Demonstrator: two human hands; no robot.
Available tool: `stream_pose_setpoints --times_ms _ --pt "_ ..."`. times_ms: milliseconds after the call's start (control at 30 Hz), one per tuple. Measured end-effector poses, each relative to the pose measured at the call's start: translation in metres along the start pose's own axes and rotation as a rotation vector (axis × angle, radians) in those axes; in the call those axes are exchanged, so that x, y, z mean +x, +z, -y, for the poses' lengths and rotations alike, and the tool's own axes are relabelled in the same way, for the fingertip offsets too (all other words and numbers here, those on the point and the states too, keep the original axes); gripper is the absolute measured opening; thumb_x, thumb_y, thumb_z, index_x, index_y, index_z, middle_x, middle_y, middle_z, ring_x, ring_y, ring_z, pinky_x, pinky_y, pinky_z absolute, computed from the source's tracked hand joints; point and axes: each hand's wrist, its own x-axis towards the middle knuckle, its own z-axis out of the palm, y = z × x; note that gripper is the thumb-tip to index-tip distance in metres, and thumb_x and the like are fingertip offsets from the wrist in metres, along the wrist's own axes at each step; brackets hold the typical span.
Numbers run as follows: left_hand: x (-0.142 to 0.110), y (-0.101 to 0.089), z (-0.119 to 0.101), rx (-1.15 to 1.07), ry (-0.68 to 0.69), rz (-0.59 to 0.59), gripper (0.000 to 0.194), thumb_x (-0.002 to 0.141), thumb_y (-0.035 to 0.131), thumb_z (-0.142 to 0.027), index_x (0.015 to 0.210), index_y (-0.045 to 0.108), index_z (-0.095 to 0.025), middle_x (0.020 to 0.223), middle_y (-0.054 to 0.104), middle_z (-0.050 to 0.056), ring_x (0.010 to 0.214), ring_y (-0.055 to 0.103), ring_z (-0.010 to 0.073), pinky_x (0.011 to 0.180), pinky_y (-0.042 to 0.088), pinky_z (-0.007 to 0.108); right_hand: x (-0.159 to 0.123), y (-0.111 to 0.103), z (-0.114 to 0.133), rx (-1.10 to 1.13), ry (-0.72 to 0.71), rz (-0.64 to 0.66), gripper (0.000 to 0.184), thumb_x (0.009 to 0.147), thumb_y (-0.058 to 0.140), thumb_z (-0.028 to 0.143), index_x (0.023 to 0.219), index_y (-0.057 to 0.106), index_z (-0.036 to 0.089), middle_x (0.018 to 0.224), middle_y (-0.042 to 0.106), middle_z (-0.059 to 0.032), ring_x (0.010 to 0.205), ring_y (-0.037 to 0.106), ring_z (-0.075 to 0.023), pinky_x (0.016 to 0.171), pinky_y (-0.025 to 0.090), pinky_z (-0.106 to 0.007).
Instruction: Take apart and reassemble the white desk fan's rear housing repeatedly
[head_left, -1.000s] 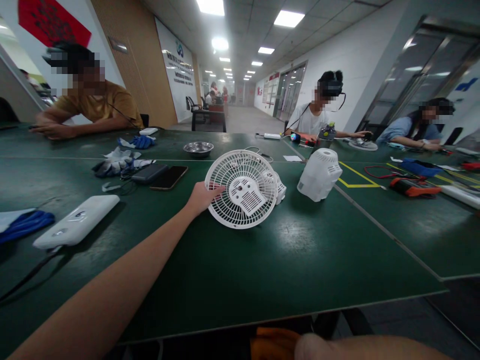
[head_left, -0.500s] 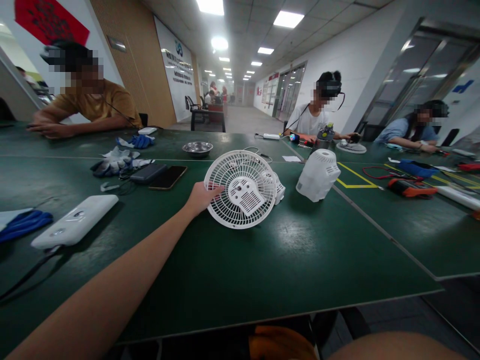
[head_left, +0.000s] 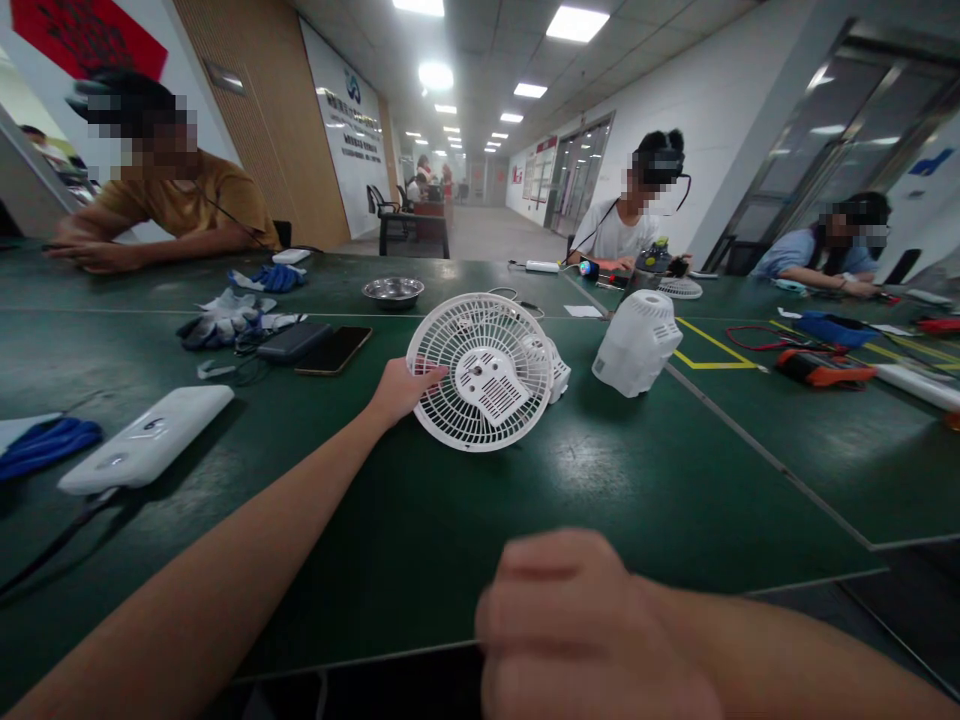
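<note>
The right hand [head_left: 570,620] has risen into view over the near edge of the counter [head_left: 450,540], where only part of an arm or leg showed at the bottom before. Both hands are now in front of the person, though only the left one bears on anything. The right hand's fingers are curled inward and blurred; whether they enclose something cannot be told.

The left hand [head_left: 397,388] keeps its place at the left side of the white fan grille [head_left: 491,385], thumb across the front ribs and the other fingers behind, narrowed on the rim. The grille stands tilted near the middle of the counter, its slotted hub toward the person, with a white slotted part [head_left: 559,372] showing behind its right side. Whether its lower rim touches the counter is unclear.

Of the containers, a shallow metal bowl [head_left: 393,303] lies beyond the grille, toward the far edge; its inside shows reflections, and any small contents cannot be made out. To the grille's right, apart from it, a white plastic housing [head_left: 637,345] stands upright, its interior hidden. Behind that is a dark bottle [head_left: 648,277], contents not visible.
</note>
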Motion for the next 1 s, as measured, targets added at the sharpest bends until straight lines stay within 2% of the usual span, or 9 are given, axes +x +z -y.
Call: stream_pose_setpoints --times_ms 67,167,267,333,467,600,800,900,1000 --pt "0.001 0.001 0.001 -0.006 0.01 -0.006 0.023 0.075 0.082 -0.03 0.088 0.073 -0.012 0.084 0.076 0.008 0.073 0.072 0.0225 0.07 0.06 0.036 0.006 -0.005 -0.048 -0.07 -0.064 -0.217 0.034 0.085 0.062 0.016 0.059 0.041 0.023 0.058 0.046 0.0024 0.056 0.045 -0.0137 0.053 0.041 -0.032" --pt "0.001 0.0 0.002 0.002 0.001 -0.01 0.021 0.076 0.081 -0.028 0.088 0.073 -0.013 0.083 0.076 0.009 0.072 0.071 0.0219 0.068 0.06 0.035 -0.001 -0.003 -0.126 -0.143 0.055 -0.468 0.03 0.085 0.059 0.013 0.062 0.042 0.023 0.062 0.048 0.0019 0.06 0.047 -0.0135 0.056 0.039 -0.031" --pt "0.002 0.0 0.002 -0.008 -0.018 -0.001 0.019 0.076 0.081 -0.027 0.088 0.073 -0.014 0.084 0.076 0.009 0.071 0.071 0.0213 0.068 0.06 0.036 -0.021 0.008 -0.18 -0.153 0.38 -0.579 0.018 0.086 0.061 0.023 0.072 0.05 0.022 0.069 0.049 0.0021 0.063 0.047 -0.0136 0.061 0.041 -0.031" --pt "0.003 -0.001 0.002 -0.022 -0.031 0.001 0.019 0.076 0.081 -0.026 0.089 0.074 -0.014 0.085 0.076 0.009 0.071 0.071 0.0213 0.069 0.06 0.037 -0.033 0.017 -0.198 0.053 0.633 -0.658 0.012 0.089 0.059 0.03 0.08 0.053 0.023 0.069 0.049 0.0037 0.059 0.045 -0.012 0.056 0.04 -0.028" --pt "0.001 0.001 0.0 -0.022 -0.048 -0.021 0.021 0.075 0.082 -0.026 0.089 0.074 -0.013 0.084 0.075 0.009 0.072 0.071 0.0222 0.068 0.06 0.037 -0.044 0.033 -0.211 0.561 1.058 -0.69 0.02 0.091 0.05 0.041 0.083 0.054 0.023 0.07 0.054 0.0038 0.054 0.049 -0.0115 0.047 0.041 -0.024" --pt "-0.006 0.005 -0.006 0.019 0.027 -0.099 0.022 0.073 0.083 -0.029 0.084 0.073 -0.012 0.076 0.073 0.009 0.069 0.07 0.0226 0.064 0.058 0.035 -0.045 0.044 -0.209 0.943 1.321 -0.433 0.019 0.086 0.057 0.042 0.089 0.059 0.023 0.078 0.066 0.0005 0.064 0.061 -0.0161 0.055 0.052 -0.029" --pt "-0.013 0.005 -0.013 0.128 0.247 -0.208 0.026 0.07 0.085 -0.036 0.073 0.072 -0.014 0.068 0.07 0.007 0.064 0.066 0.0216 0.058 0.051 0.032 -0.037 0.053 -0.179 1.457 1.205 -0.242 0.028 0.089 0.057 0.05 0.105 0.057 0.027 0.093 0.072 -0.001 0.09 0.069 -0.023 0.073 0.058 -0.04" --pt "-0.009 0.004 -0.007 0.135 0.278 -0.203 0.031 0.072 0.083 -0.044 0.075 0.073 -0.014 0.071 0.071 0.007 0.067 0.066 0.0219 0.062 0.05 0.032 -0.033 0.059 -0.174 1.409 1.144 -0.396 0.031 0.086 0.062 0.049 0.108 0.053 0.029 0.098 0.071 -0.0001 0.096 0.068 -0.0237 0.077 0.059 -0.041" --pt "0.001 0.005 0.003 -0.054 0.221 -0.113 0.045 0.081 0.07 -0.058 0.088 0.073 -0.014 0.08 0.073 0.008 0.072 0.066 0.0215 0.066 0.05 0.032 -0.033 0.064 -0.182 1.255 1.07 -0.573 0.035 0.085 0.065 0.048 0.11 0.048 0.031 0.1 0.069 0.0016 0.093 0.068 -0.0223 0.076 0.059 -0.04"
